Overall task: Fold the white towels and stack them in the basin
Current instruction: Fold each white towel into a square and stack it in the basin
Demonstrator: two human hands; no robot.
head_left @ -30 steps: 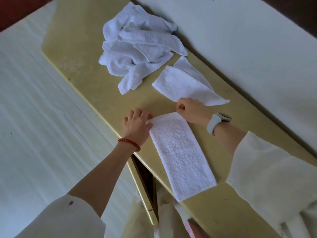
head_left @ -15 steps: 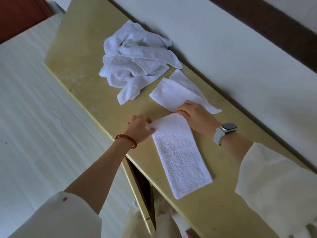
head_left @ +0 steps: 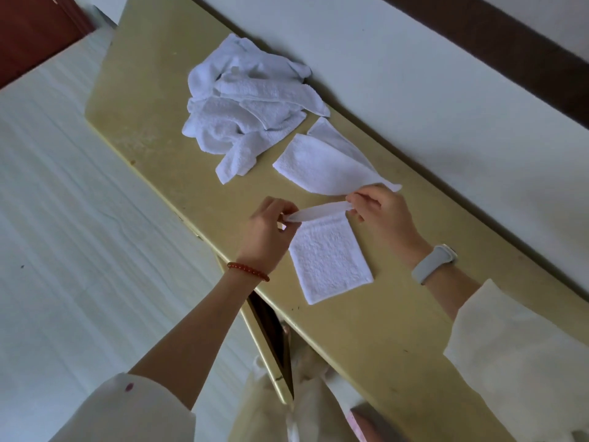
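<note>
Towel (head_left: 330, 260) on table (head_left: 398, 330) btwn hands: left hand (head_left: 266, 231) & right hand (head_left: 381, 215) pinch its far corners (edge lifted).

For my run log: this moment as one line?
left hand pinches towel corner | right hand pinches other corner | pile unfolded

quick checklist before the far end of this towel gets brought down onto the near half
1. Left hand pinches its corner of the towel: ok.
2. Right hand pinches the other corner: ok.
3. Lifted edge held straight between both grips: ok.
4. Near half lies flat on the table: ok.
5. Other towels out of the way: the half-folded towel lies right behind the right hand, the towel pile farther back; ok for a fold toward the person.
6. Basin ready for stacking: cannot tell, none in view.
</note>
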